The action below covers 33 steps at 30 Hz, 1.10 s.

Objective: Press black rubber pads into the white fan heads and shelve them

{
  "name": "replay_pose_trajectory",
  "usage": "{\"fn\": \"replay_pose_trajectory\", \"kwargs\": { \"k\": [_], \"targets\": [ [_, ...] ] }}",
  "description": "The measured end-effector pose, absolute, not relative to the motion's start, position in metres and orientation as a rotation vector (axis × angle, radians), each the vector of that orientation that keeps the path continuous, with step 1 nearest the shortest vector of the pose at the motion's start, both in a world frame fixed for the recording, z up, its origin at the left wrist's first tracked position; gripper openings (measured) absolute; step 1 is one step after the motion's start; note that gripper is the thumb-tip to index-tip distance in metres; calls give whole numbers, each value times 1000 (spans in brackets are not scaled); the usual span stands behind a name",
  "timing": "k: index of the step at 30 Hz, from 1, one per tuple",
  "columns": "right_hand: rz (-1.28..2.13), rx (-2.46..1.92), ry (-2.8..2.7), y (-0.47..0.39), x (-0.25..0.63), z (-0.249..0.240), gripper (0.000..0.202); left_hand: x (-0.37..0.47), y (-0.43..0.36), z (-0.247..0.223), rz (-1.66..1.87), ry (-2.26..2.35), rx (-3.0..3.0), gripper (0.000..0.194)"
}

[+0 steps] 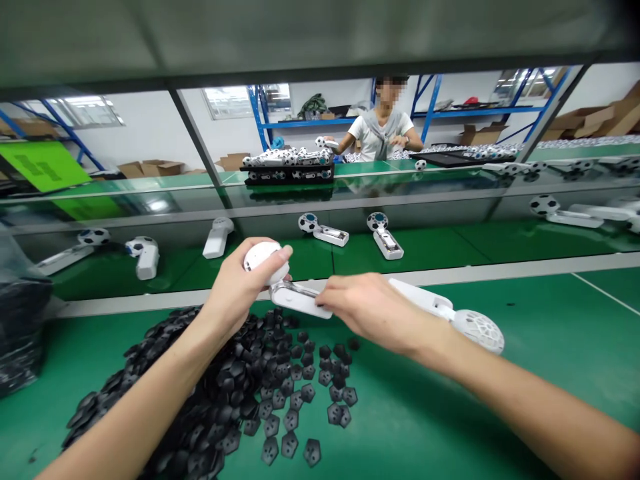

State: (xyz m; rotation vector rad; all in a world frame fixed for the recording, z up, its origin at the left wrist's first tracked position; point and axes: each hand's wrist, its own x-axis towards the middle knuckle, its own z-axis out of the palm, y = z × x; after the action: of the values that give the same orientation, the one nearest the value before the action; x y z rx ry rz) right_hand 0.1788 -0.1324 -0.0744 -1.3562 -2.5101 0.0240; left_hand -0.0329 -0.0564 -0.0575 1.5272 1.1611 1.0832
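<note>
My left hand [250, 270] is closed round the round head of a white folding handheld fan [297, 298], thumb across its face. The fan's handle points right, its long hollow side facing up. At the handle's far end, the bunched fingertips of my right hand [367, 307] press on it; whether they also pinch a small part is hidden. A second white fan [477, 328] with a webbed round head lies on the green table behind my right wrist. Below my hands spreads a heap of black pentagon pieces [220, 393], several lying loose at its right side.
Several football-patterned fans, such as one with an uncovered handle [387, 243], rest on the green belt [270, 257] ahead. A clear plastic bag [20, 320] of dark pieces stands at left. Across the line, a person [384, 130] works beside stacked black trays [290, 175]. A shelf [300, 40] hangs overhead.
</note>
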Motion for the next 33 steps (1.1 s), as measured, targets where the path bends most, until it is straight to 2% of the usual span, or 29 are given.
{"fn": "replay_pose_trajectory", "kwargs": {
  "k": [3,7,10,15,26,33],
  "targets": [
    [96,-1208,-2116,-133,188,-65,18,-32,-57,-58,1058,1126,1390,59],
    [410,-1052,-1849,-136,183,-62,13,-24,-68,-64,941,1087,1329,61],
    [531,-1016,-1812,-136,174,-68,18,-15,-76,-71,825,1021,1225,61],
    [508,-1042,-1819,-135,171,-77,17,-12,-79,-78,717,932,1029,58],
    [695,-1041,-1683,-140,167,-78,16,-9,-86,-81,684,939,1062,60],
    [800,-1078,-1593,-142,165,-77,8,-9,-96,-73,753,1004,1177,53]
  ]
}}
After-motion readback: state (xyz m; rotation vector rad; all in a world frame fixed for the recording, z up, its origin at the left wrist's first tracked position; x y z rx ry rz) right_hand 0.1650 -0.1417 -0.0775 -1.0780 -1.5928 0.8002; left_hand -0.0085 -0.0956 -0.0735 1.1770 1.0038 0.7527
